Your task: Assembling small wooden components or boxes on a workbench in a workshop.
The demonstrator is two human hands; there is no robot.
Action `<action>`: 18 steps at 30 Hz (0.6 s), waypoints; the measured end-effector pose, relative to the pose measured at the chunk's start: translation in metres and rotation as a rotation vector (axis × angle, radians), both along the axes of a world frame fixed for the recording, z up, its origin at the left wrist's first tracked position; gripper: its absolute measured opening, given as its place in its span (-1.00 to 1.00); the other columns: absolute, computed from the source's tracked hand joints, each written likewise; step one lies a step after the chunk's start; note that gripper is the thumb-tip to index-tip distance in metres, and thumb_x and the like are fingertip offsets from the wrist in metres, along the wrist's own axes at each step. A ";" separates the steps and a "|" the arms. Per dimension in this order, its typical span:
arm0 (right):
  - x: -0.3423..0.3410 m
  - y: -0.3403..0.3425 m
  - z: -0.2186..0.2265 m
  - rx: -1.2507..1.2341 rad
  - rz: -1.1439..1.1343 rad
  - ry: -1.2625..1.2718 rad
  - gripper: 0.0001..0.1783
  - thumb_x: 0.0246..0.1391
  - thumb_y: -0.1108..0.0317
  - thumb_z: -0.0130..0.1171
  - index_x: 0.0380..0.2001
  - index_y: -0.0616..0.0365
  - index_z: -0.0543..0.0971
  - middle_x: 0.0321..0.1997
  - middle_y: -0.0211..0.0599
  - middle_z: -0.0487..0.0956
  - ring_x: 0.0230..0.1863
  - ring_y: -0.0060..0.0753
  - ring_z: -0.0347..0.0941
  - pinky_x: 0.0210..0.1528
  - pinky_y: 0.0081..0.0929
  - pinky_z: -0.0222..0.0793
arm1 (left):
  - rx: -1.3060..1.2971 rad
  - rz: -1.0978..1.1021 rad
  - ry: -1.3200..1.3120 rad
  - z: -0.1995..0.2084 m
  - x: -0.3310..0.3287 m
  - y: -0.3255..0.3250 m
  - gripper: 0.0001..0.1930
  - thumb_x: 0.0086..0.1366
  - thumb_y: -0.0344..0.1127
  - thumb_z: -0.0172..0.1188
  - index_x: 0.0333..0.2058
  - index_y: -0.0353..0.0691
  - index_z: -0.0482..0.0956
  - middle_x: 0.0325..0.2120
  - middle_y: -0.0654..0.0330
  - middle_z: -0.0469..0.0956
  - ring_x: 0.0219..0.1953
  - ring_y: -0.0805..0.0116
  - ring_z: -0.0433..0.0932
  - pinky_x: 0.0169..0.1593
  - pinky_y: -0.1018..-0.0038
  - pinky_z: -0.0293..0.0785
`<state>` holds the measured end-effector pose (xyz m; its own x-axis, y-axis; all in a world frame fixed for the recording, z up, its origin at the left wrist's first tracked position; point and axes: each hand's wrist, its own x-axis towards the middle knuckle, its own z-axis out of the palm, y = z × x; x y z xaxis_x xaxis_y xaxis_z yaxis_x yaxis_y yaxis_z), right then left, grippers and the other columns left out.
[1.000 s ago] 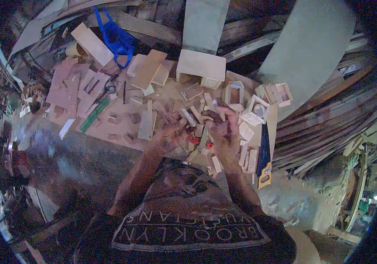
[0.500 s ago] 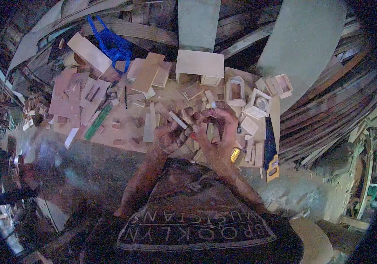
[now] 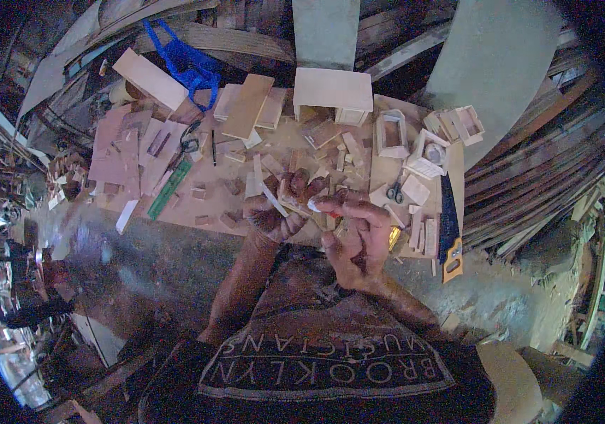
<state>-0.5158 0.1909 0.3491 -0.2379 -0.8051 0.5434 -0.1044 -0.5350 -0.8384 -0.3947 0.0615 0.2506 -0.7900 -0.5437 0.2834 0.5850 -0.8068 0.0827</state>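
Observation:
My left hand is closed around a thin pale wood strip, which sticks up at a slant between thumb and fingers. My right hand is just right of it, fingers bent and spread, thumb apart from the index finger. White matter covers the tip of that index finger, which reaches the left fingertips. A small red thing shows between the hands; its kind cannot be made out. Both hands are above the near edge of a wooden worktable.
Small scissors, a yellow-handled handsaw and small wooden boxes are on the right. A green ruler-like strip, a black pencil-like stick and a blue bag are left. A board structure stands at the back.
My right hand has turned and lowered, its white-tipped index finger coming down to the left fingertips. The left hand keeps the wood strip. The whole view has shifted slightly.

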 end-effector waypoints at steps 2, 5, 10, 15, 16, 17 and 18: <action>-0.005 0.000 0.010 0.006 0.038 0.089 -0.52 0.07 0.60 0.04 0.03 0.23 0.12 0.04 0.13 0.42 0.13 -0.16 0.33 0.21 -0.21 0.14 | -0.001 -0.027 0.122 0.001 -0.008 0.000 -0.45 -0.06 -0.35 0.20 -0.01 -0.33 0.42 -0.02 0.02 0.39 0.07 0.02 0.34 0.14 0.13 0.33; -0.006 0.001 0.015 0.044 -0.025 0.404 -0.52 0.04 0.60 0.05 0.02 0.24 0.15 0.02 0.15 0.42 0.12 -0.11 0.33 0.21 -0.19 0.14 | -0.021 -0.017 0.217 0.002 -0.011 0.004 -0.54 -0.06 -0.35 0.19 -0.09 -0.32 0.48 -0.02 0.00 0.39 0.08 -0.02 0.32 0.14 0.08 0.33; 0.001 0.013 -0.006 0.049 -0.191 0.272 -0.54 0.01 0.60 0.09 -0.01 0.24 0.23 -0.04 0.06 0.51 0.08 -0.08 0.35 0.26 -0.09 0.06 | -0.031 -0.003 -0.011 0.010 -0.007 0.007 -0.65 -0.01 -0.40 0.14 -0.17 -0.25 0.55 -0.08 -0.04 0.38 0.12 -0.03 0.26 0.22 0.09 0.23; -0.007 0.013 0.001 0.029 -0.182 0.428 -0.50 -0.02 0.61 0.07 0.03 0.23 0.24 -0.06 0.04 0.54 0.05 -0.09 0.37 0.24 -0.05 0.06 | -0.016 0.044 0.093 0.015 -0.011 0.009 -0.69 0.02 -0.42 0.12 -0.20 -0.23 0.57 -0.11 -0.05 0.37 0.17 -0.06 0.22 0.26 0.12 0.20; -0.006 0.012 0.000 0.017 -0.203 0.394 -0.48 -0.04 0.63 0.06 0.05 0.22 0.25 -0.05 0.07 0.53 0.04 -0.11 0.36 0.21 -0.05 0.08 | -0.017 0.042 0.099 0.018 -0.012 0.010 -0.69 0.02 -0.42 0.12 -0.20 -0.23 0.57 -0.11 -0.05 0.37 0.17 -0.06 0.22 0.26 0.12 0.20; -0.007 0.012 -0.001 0.011 -0.198 0.396 -0.48 -0.04 0.63 0.06 0.05 0.22 0.25 -0.05 0.07 0.53 0.04 -0.11 0.36 0.21 -0.05 0.08 | -0.064 0.041 0.090 0.021 -0.011 0.011 -0.72 0.03 -0.42 0.12 -0.21 -0.23 0.58 -0.08 -0.05 0.37 0.19 -0.07 0.20 0.28 0.13 0.19; -0.009 0.013 -0.003 0.089 -0.190 0.396 -0.48 -0.07 0.47 0.09 0.06 0.11 0.38 -0.01 0.02 0.50 0.04 -0.06 0.31 0.19 -0.08 0.09 | -0.111 0.040 0.081 0.023 -0.010 0.011 -0.74 0.05 -0.42 0.12 -0.23 -0.23 0.59 -0.05 -0.04 0.37 0.21 -0.08 0.19 0.30 0.14 0.18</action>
